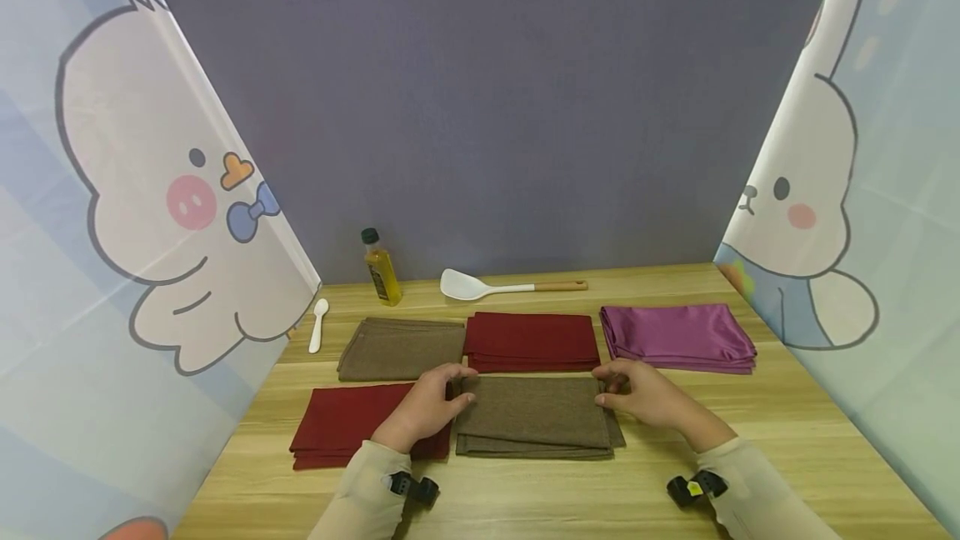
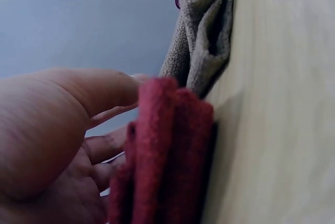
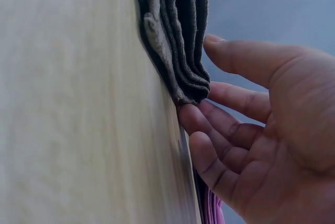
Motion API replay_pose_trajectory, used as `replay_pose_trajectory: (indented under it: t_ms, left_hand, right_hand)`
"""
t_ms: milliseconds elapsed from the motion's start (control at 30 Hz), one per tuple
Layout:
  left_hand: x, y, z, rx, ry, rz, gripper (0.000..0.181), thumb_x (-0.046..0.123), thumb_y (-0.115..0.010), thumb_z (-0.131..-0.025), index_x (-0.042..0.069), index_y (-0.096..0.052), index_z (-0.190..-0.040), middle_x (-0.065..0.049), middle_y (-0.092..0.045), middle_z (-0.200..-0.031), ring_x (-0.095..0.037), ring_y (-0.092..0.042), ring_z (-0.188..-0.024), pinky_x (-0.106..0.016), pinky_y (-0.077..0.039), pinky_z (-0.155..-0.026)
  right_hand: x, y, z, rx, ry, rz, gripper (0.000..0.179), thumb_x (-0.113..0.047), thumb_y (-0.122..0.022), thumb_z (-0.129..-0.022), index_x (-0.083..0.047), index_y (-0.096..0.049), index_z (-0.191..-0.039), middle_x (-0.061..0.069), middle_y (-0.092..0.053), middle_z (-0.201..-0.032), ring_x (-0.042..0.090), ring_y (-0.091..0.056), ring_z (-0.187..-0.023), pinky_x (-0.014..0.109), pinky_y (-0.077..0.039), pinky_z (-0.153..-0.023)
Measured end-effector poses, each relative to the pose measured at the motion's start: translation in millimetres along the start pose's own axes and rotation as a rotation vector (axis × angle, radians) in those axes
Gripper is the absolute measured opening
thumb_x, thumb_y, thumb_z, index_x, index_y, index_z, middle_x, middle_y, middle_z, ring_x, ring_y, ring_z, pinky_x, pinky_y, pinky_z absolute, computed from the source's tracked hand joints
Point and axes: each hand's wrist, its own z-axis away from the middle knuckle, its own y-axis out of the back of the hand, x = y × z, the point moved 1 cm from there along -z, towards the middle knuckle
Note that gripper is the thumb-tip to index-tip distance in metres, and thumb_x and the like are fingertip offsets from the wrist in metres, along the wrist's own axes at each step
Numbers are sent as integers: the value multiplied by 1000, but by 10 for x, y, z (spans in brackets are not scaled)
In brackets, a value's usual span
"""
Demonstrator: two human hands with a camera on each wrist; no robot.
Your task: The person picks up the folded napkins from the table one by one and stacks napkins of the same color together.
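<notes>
A folded grey-brown cloth (image 1: 532,411) lies at the front middle of the table, its layered edge facing the right wrist view. My left hand (image 1: 429,407) is at its left edge, above a folded dark red cloth (image 1: 348,423); thumb and fingers are apart. In the left wrist view the red cloth's folds (image 2: 167,156) hide part of the fingers. At the brown cloth's right edge is my right hand (image 1: 641,394), loosely bent. Its fingertips (image 3: 191,116) touch or nearly touch the cloth's corner, while the thumb stays spread from the other fingers.
Behind lie another brown cloth (image 1: 405,348), a red cloth (image 1: 532,340) and a shiny purple cloth (image 1: 682,336). Farther back are an oil bottle (image 1: 382,272), a white spatula with wooden handle (image 1: 510,287) and a white spoon (image 1: 318,325). Fabric walls (image 1: 487,107) enclose the table.
</notes>
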Motion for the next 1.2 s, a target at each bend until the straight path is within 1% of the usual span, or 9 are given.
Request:
replay_pose_trajectory:
  t_ms: [133,267,300,433,533,600,800,900,1200]
  left_hand:
    - [8,-6,0,0,-5,-6,34,18,-74,-100,15,-69,-134,-3,-64,-136,-26,-59,-130,-49,-48,-107]
    - [20,-11,3,2,-13,5,31,16,-75,-100,15,-71,-131,-1,-67,-131,-25,-62,-124,-49,-50,-104]
    - [20,-14,2,1,-14,10,31,16,-75,-100,15,-71,-130,-1,-67,-130,-25,-63,-123,-50,-51,-104]
    - [10,-30,-7,-3,-24,15,30,14,-76,-99,15,-73,-128,2,-69,-125,-22,-65,-119,-49,-51,-103]
    - [5,-41,-14,-4,-31,12,29,13,-77,-98,14,-73,-127,3,-69,-123,-20,-65,-117,-49,-51,-103]
    - [2,-46,-18,-2,-32,10,29,13,-77,-97,14,-73,-126,3,-69,-123,-19,-65,-116,-48,-51,-103]
    - [-3,-58,-19,2,-42,-8,30,11,-78,-96,13,-74,-126,2,-69,-123,-21,-66,-115,-48,-52,-101]
    - [3,-60,-11,-6,-41,-2,31,10,-79,-95,13,-74,-125,1,-69,-123,-22,-65,-115,-47,-52,-100]
    - [-17,-77,-15,-26,-41,15,32,10,-83,-92,12,-74,-123,4,-67,-116,-19,-61,-107,-40,-52,-94]
  right_hand:
    - [-5,-10,-3,4,4,5,46,-24,-81,-95,2,-68,-131,12,-69,-123,12,-65,-91,28,-56,-72]
    - [-4,-10,-8,7,10,2,45,-23,-82,-94,4,-68,-127,12,-71,-118,10,-64,-86,28,-55,-68]
    - [0,-12,-9,8,-2,1,44,-23,-82,-93,4,-69,-127,11,-71,-117,9,-64,-85,27,-55,-67]
    - [6,-8,-10,-4,-4,-2,43,-20,-84,-92,4,-69,-124,5,-70,-103,9,-60,-78,27,-52,-62]
    - [6,-8,-8,-10,-27,-6,43,-19,-86,-90,3,-70,-124,0,-65,-93,9,-58,-74,26,-50,-60]
    - [10,-6,-7,-15,-26,-9,45,-18,-86,-89,4,-70,-124,-1,-64,-90,9,-57,-74,26,-49,-61]
    - [32,-3,-7,-25,-6,6,46,-18,-86,-89,5,-70,-125,0,-63,-95,8,-56,-75,26,-50,-63]
    - [40,-7,-3,-37,-2,12,45,-19,-86,-89,5,-70,-124,1,-64,-96,7,-56,-75,26,-51,-64]
    - [19,-17,3,-60,-6,-10,33,-18,-85,-90,-3,-69,-114,0,-64,-93,10,-58,-76,27,-51,-66]
